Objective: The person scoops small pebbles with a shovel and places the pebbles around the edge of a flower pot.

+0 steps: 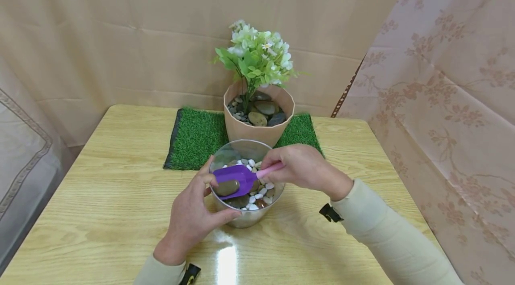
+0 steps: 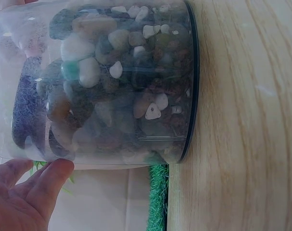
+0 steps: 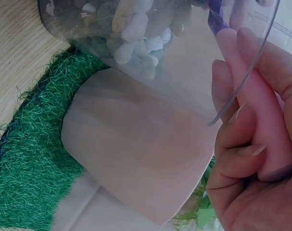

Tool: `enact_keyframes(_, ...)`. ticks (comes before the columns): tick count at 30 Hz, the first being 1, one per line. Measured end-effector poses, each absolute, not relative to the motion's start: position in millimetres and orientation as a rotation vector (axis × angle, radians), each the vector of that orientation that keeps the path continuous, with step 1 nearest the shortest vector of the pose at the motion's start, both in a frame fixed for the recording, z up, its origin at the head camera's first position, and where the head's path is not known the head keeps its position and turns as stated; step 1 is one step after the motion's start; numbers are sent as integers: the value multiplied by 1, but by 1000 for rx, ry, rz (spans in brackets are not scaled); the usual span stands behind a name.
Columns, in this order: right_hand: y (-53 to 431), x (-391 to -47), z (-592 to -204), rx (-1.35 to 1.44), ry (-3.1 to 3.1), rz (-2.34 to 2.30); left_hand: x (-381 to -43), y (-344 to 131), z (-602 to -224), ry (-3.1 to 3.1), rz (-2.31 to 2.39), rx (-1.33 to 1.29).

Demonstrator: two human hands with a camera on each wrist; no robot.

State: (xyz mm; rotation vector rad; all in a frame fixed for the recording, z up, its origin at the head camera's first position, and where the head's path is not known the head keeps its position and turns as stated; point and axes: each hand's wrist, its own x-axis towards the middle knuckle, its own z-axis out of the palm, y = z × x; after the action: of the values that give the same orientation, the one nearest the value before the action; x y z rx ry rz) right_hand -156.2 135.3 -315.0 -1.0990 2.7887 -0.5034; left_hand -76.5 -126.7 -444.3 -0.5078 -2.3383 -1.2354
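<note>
My right hand (image 1: pixel 302 169) grips the pink handle (image 3: pixel 254 103) of a small shovel, its fingers wrapped round it. The shovel's purple scoop (image 1: pixel 246 178) is inside the mouth of a clear container (image 1: pixel 251 219), and a smooth brownish-grey stone (image 1: pixel 227 187) lies on it. At the container's left side, my left hand (image 1: pixel 189 213) holds the rim, thumb at the front and fingers at the back left. One of its fingertips is close to the stone; whether it touches cannot be told. White, brown and grey pebbles (image 2: pixel 117 67) fill part of the container.
Behind the container stands a peach-coloured pot (image 1: pixel 257 131) with stones and a white-flowered plant (image 1: pixel 261 55). It sits on a green turf mat (image 1: pixel 199 140). The wooden table (image 1: pixel 108 195) meets a beige curtain at the back and a floral cloth (image 1: pixel 450 97) on the right.
</note>
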Motion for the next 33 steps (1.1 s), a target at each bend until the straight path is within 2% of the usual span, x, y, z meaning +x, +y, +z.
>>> enact_keyframes(20,141,-153,-317,-1070,2794,-585,-77,-127,-445,-2323,-1215,-529)
enact_keyframes(33,151,-151,-313,-947,2831,-734,-77,-127,-446,-2345,-1160,-506)
